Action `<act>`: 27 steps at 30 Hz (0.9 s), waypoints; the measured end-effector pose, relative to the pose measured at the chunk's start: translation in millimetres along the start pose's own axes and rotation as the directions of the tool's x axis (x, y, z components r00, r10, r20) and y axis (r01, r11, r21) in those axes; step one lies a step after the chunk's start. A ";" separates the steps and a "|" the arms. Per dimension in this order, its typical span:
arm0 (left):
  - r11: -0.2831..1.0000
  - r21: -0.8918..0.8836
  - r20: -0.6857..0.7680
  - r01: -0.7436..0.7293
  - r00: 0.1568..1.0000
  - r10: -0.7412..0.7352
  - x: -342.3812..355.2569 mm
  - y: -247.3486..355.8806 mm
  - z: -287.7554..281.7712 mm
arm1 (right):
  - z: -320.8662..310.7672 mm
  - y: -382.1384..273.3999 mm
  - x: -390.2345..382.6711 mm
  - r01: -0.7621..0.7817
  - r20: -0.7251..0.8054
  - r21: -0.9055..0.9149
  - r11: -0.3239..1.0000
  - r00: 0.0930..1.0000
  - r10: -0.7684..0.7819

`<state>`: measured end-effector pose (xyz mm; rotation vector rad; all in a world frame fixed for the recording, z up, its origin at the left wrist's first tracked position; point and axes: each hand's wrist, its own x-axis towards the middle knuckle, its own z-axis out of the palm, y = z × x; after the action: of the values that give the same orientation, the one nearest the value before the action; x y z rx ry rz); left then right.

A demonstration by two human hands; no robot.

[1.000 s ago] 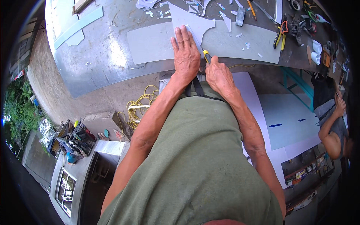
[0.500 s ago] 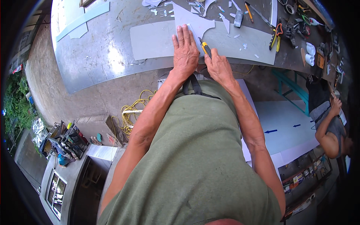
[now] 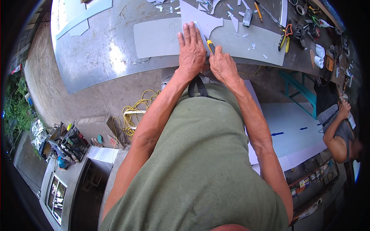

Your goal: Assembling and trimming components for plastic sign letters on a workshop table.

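My left hand (image 3: pixel 191 53) lies flat, fingers stretched forward, pressing on a white cut sheet (image 3: pixel 208 24) and a narrow straight strip (image 3: pixel 199 32) along its edge. Close on its right, my right hand (image 3: pixel 225 66) is wrapped round a yellow-and-black utility knife (image 3: pixel 211 46). The knife points forward and to the left, its tip beside the strip's right edge; I cannot make out the blade clearly. Beneath the white sheet is a long pale grey board (image 3: pixel 156 40), lying near the front edge of the metal-topped table (image 3: pixel 98 63).
White scraps, a pencil (image 3: pixel 258 11), a clear block (image 3: pixel 247 17), pliers (image 3: pixel 284 40) and white rolls (image 3: pixel 318 61) lie on the table. A teal stand (image 3: pixel 298 90) and a sheet with blue arrows (image 3: pixel 289 119) are at right, near another person (image 3: pixel 337 133). Yellow cord (image 3: pixel 133 115) coils on the floor.
The view has shifted slightly. The knife and my right hand have come a little nearer to me along the strip, while my left hand keeps pressing in the same place.
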<state>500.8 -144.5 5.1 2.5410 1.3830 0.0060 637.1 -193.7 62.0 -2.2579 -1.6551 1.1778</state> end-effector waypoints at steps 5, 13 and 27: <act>0.995 -0.102 -0.079 -0.011 0.997 0.003 -2.2 -1.6 5.1 | -3.7 -13.1 2.8 -0.002 0.030 -0.063 0.998 1.000 0.004; 0.999 -0.030 0.006 0.014 1.000 -0.013 -0.5 0.9 -1.8 | 4.2 -4.3 -26.9 -0.057 0.012 -0.038 0.998 0.998 0.057; 0.953 -0.251 -0.114 0.168 0.973 -0.202 -18.8 -53.6 -30.8 | -4.4 47.7 -9.4 -0.001 -0.175 0.402 0.916 0.982 0.078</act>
<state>442.5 -125.7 25.4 2.2415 1.5637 0.3024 675.5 -219.3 46.2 -2.0736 -1.1760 1.1457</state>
